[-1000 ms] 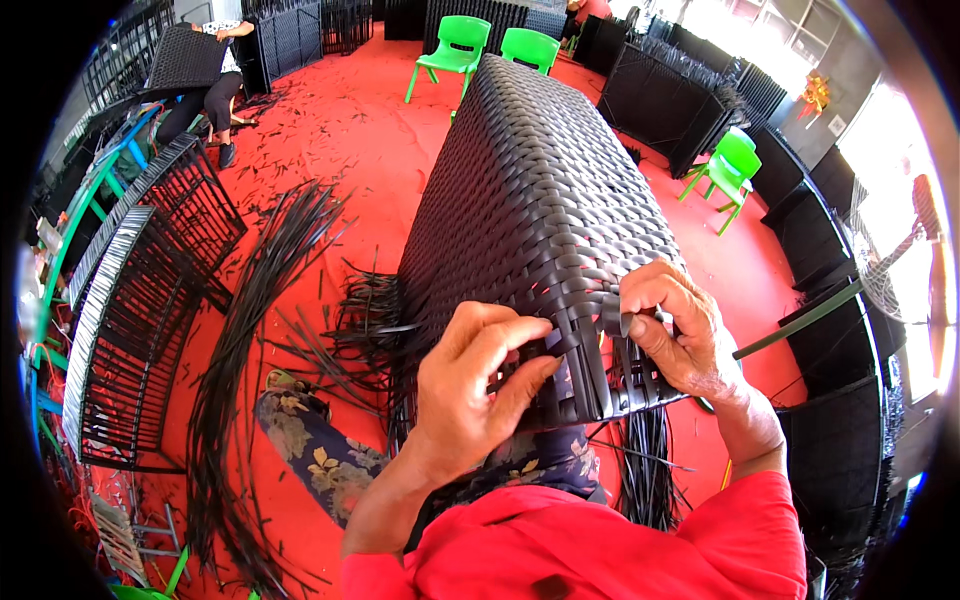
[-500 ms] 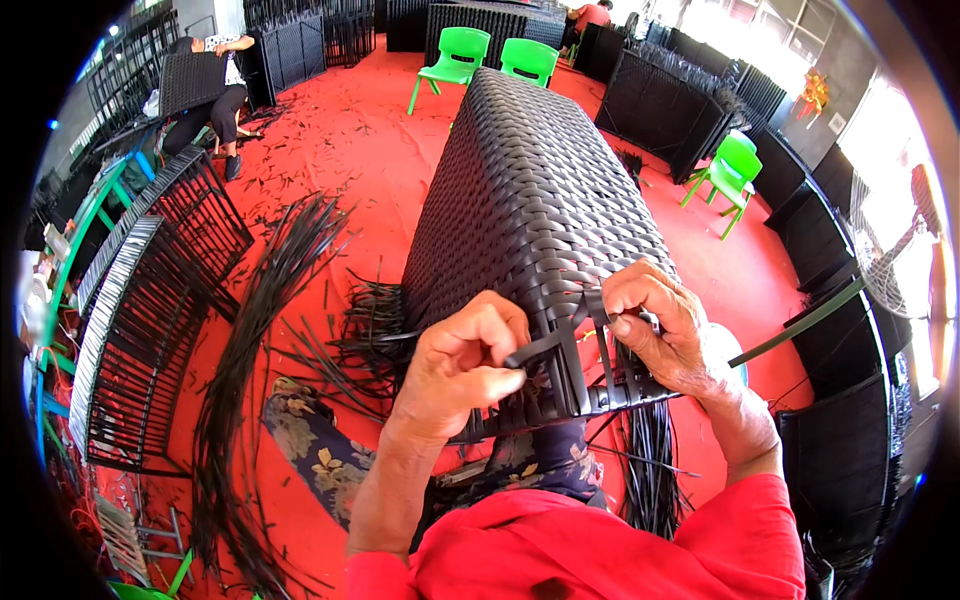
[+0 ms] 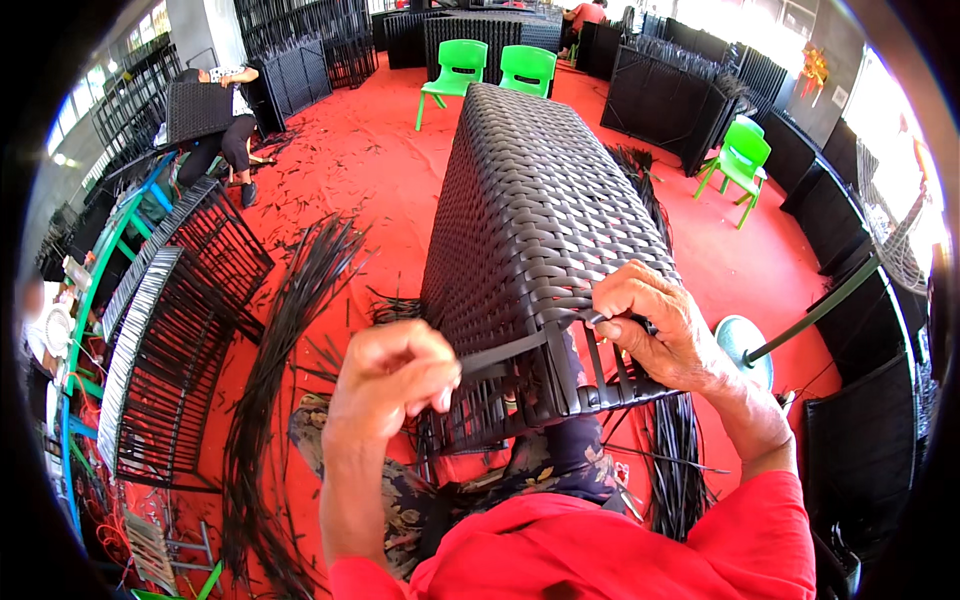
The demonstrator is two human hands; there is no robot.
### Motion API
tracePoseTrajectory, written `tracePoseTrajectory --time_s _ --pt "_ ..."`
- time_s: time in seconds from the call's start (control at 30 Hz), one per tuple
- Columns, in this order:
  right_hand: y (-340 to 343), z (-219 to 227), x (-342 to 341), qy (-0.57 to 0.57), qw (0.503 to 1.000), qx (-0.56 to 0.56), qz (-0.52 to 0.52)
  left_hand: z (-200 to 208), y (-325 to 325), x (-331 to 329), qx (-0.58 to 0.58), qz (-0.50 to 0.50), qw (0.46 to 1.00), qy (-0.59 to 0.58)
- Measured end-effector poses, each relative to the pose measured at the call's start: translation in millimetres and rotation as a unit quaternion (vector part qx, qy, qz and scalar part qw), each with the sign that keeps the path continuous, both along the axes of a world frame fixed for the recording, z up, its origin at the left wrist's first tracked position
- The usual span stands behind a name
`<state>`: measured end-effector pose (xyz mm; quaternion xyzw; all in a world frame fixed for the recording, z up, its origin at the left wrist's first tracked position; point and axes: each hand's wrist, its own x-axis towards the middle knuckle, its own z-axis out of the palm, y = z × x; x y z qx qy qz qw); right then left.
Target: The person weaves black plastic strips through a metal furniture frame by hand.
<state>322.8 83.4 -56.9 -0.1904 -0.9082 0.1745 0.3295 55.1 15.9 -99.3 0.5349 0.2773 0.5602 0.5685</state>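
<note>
In front of me stands a black woven rattan panel piece [image 3: 545, 190], a boxy frame covered in flat strips, its near end still showing bare bars. My left hand [image 3: 395, 375] pinches one flat black weaving strip [image 3: 505, 354], which stretches taut from the frame's near corner toward the left. At the right of that corner, my right hand [image 3: 655, 325] is closed, with thumb and forefinger gripping a short bit of strip at the edge of the weave. The frame's underside is hidden from me.
Loose black strips [image 3: 265, 430] lie in a long bundle on the red floor at left, near slatted frames [image 3: 165, 370]. Another bundle [image 3: 675, 470] hangs at right by a fan's round base [image 3: 743, 352]. Green chairs [image 3: 745, 155] stand beyond. A person [image 3: 235, 120] works at far left.
My left hand has moved left and away from the corner, drawing out a longer length of strip. My right hand stays near the same edge. The view has shifted slightly.
</note>
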Motion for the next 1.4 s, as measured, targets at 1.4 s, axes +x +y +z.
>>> tracePoseTrajectory --time_s 1.4 --pt "-7 13 -42 0.005 0.963 -0.267 0.028 31 -9 11 0.390 0.263 0.741 0.480"
